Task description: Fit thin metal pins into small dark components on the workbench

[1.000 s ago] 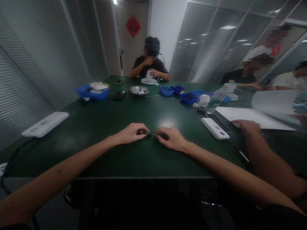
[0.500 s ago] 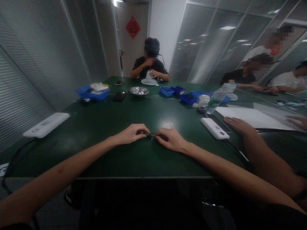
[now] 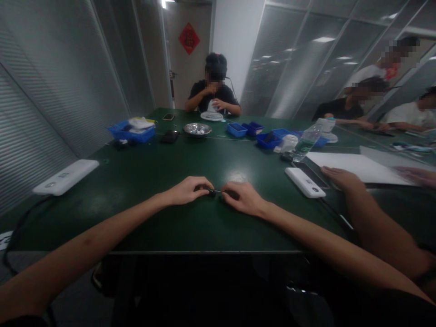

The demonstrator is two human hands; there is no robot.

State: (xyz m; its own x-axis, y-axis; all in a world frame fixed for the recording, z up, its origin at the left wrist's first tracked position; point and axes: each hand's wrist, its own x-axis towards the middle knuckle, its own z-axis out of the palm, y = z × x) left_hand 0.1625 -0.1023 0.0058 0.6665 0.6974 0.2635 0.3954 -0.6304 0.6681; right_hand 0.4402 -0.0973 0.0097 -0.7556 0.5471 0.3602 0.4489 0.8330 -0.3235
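Low over the green table [image 3: 163, 227], my left hand [image 3: 189, 190] pinches a small dark piece [image 3: 211, 193] between thumb and fingertips. Its kind is too small and blurred to tell. My right hand [image 3: 245, 199] faces it a short way to the right, fingers curled round a thin metal rod [image 3: 218, 191]. The rod points left and reaches the dark piece, or nearly so. Whatever handle the rod may have lies hidden in my right palm.
White power banks [image 3: 66, 178] with cables lie left and right. A metal bowl [image 3: 197, 130], blue trays [image 3: 236, 130], a tilted plastic bottle [image 3: 307, 141] and a phone [image 3: 309, 175] stand beyond. A neighbour's arm [image 3: 378, 218] rests close on the right, by white sheets [image 3: 347, 168].
My hands stay almost in place; the dark piece in my left fingers looks slightly turned. On the right, the neighbour's far hand has shifted left over the sheets.
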